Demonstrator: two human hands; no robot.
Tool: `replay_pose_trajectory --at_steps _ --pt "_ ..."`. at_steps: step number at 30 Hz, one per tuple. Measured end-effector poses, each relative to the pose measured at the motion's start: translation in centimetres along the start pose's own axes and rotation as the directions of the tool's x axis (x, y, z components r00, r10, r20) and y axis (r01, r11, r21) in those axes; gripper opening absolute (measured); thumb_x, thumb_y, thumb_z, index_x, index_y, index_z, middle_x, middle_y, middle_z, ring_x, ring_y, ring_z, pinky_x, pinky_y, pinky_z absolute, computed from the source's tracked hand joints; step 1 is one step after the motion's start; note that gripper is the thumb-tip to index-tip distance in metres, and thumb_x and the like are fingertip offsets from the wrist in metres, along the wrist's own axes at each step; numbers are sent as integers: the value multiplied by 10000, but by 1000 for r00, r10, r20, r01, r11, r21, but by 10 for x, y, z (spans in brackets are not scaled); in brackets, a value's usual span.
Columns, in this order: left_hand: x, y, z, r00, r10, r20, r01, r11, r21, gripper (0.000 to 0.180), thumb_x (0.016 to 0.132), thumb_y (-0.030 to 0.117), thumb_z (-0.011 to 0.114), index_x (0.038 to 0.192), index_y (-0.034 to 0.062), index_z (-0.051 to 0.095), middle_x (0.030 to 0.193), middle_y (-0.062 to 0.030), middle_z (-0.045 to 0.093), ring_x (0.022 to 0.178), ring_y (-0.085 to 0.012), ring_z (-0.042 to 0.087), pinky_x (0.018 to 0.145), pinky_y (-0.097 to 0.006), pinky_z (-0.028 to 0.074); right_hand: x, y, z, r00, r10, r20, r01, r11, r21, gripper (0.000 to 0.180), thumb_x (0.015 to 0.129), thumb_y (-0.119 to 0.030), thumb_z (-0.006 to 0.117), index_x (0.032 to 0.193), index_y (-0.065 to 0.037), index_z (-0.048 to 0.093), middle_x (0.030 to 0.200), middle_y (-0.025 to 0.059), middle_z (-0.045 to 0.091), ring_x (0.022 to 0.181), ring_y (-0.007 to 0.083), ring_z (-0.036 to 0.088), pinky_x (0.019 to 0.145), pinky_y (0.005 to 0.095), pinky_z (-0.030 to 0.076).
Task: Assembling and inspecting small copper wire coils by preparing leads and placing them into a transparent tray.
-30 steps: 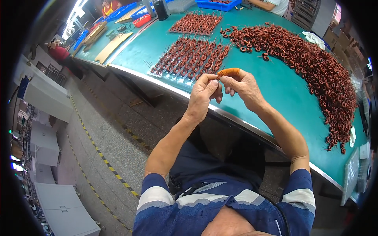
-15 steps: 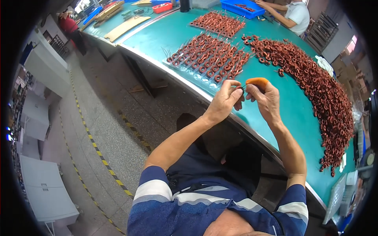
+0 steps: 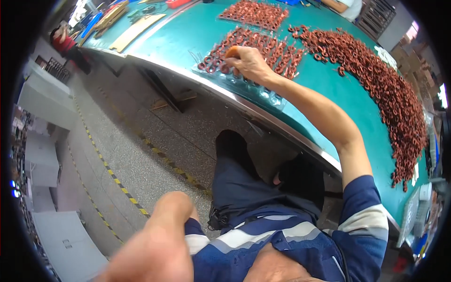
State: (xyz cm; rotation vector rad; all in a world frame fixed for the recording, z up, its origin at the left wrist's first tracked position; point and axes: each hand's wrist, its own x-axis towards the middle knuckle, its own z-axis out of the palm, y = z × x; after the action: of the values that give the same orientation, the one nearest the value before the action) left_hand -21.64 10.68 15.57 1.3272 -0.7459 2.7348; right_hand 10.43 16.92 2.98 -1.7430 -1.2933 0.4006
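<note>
My right hand [image 3: 250, 63] reaches over a clear plastic tray [image 3: 271, 97] filled with rows of reddish-brown ring coils [image 3: 282, 58] with wire leads. Its fingers are pinched together at the tray's left part, close to the coils there. An orange finger cover [image 3: 231, 51] sits on one fingertip. Whatever the pinch holds is hidden. My left hand [image 3: 150, 251] is raised close to the camera at the lower left, away from the table, and is smeared by motion, so its fingers cannot be made out.
A long heap of loose ring coils [image 3: 371, 82] curves along the table's right side. Behind the near tray lies a second batch of coils [image 3: 253, 15]. A tan board [image 3: 136, 33] rests farther left on the green table [image 3: 329, 110]. Another person's arm [image 3: 334, 4] shows at the far edge.
Both hands were together at the table's front edge, working on a small dark piece. Since then my right hand has moved left over the tray, and my left has pulled back toward me.
</note>
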Motion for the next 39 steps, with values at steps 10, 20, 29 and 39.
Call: replay_pose_trajectory --at_steps 10,20,29,39 --pt "6 8 -1 954 210 215 -210 977 -23 427 940 341 561 1244 41 557 1371 -106 511 1303 -288 396 1089 -511 277 6 3 10 973 -219 -67 174 899 -403 387 887 -277 632 1144 9 588 1066 206 616 1031 314 607 900 435 476" --pt "-11 11 23 971 214 -106 -218 976 -26 429 934 347 575 1243 51 564 1370 -120 507 1301 -312 382 1087 -513 260 -46 110 -178 893 -252 -372 -184 550 -815 243 883 -204 595 1056 -34 578 1017 180 583 957 343 597 800 453 514" --pt "-28 25 39 972 222 75 -231 961 151 527 872 365 584 1273 25 541 1443 -172 415 1353 -356 296 1105 -547 169 -119 169 -225 972 62 -225 -230 426 -875 188 859 -72 489 1024 -45 574 1096 186 569 1070 345 509 854 495 456" --pt "-30 38 65 953 288 -88 -294 954 -58 679 822 434 576 1368 53 442 1475 -170 368 1373 -367 272 1103 -556 190 -155 182 -228 920 -19 -391 -291 634 -716 186 909 -125 461 1053 -67 562 999 159 585 948 341 551 780 458 467"
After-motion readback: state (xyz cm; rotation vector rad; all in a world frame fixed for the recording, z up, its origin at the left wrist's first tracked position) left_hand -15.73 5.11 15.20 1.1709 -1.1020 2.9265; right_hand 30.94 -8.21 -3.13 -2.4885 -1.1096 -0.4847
